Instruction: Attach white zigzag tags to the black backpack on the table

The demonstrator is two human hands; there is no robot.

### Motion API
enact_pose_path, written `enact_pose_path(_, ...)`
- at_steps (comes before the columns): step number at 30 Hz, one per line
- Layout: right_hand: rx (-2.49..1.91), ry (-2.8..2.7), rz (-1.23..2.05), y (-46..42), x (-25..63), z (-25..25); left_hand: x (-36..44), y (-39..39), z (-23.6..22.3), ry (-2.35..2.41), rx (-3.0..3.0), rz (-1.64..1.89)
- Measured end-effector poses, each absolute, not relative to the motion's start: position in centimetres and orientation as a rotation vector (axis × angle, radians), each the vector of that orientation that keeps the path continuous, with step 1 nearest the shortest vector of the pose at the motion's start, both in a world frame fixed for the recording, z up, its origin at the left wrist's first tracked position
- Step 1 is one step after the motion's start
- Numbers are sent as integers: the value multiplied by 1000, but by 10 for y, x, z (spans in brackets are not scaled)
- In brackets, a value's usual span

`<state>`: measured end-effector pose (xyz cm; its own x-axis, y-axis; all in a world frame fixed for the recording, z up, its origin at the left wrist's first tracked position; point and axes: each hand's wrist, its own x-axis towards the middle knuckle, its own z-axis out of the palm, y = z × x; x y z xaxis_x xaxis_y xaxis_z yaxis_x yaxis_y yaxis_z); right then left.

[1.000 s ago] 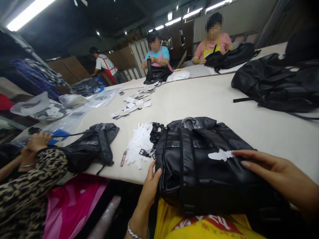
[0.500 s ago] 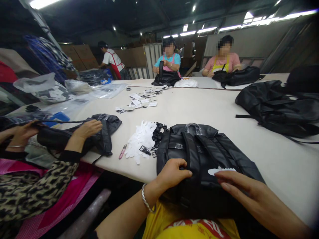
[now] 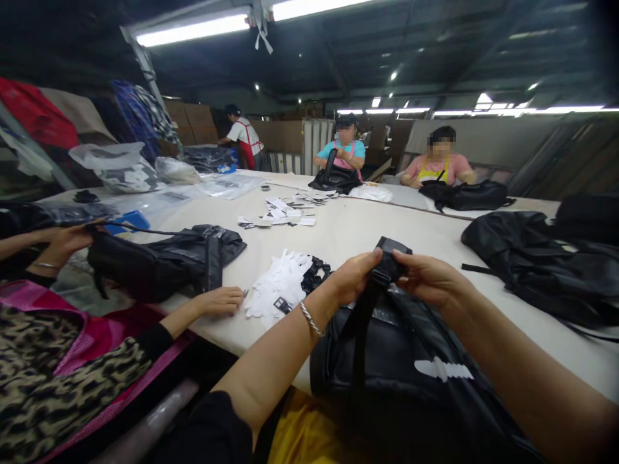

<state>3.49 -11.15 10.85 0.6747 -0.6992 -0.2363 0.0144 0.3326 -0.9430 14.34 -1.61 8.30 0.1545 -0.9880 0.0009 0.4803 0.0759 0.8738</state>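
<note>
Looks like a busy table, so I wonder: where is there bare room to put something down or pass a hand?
Bare tabletop lies between the paper tags, the held backpack and the black bags at right. It is crowded around the white cutouts and black buckles, where a neighbour's hand rests.

Both hands, left hand and right hand, have lifted the backpack's top strap.

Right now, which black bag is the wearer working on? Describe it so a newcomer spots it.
On the long pale table, go to the near edge, right of the white cutouts. The bag there hangs over the edge. Unlike the other black bags, it carries a white cutout, and both hands, left hand and right hand, pinch its top.
</note>
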Motion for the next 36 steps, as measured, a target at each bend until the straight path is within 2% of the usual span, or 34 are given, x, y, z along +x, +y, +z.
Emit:
enact_pose_path(5,-1001,794,-591,-133,65,94,147,17,31,-787,920,-1510)
enact_pose_path(7,-949,823,-597,-134,71,84,146,24,16,-723,876,-1489)
enact_pose_path(9,-902,851,-592,-132,74,76,147,26,10,-641,915,-1312)
enact_pose_path(11,-851,863,-611,-130,73,70,146,27,13,-637,1124,-984)
enact_pose_path(14,-780,851,-647,-127,71,66,140,34,25,-810,1535,-396)
enact_pose_path(16,-754,840,-661,-125,69,65,131,42,30,-949,1711,-245)
enact_pose_path(22,-757,783,-634,-118,63,64,116,49,24,-918,1972,-383)
enact_pose_path(30,-789,720,-582,-117,53,64,119,26,27,-884,1606,-634)
enact_pose_path(36,-747,736,-575,-122,47,67,114,17,32,-800,1508,-661)
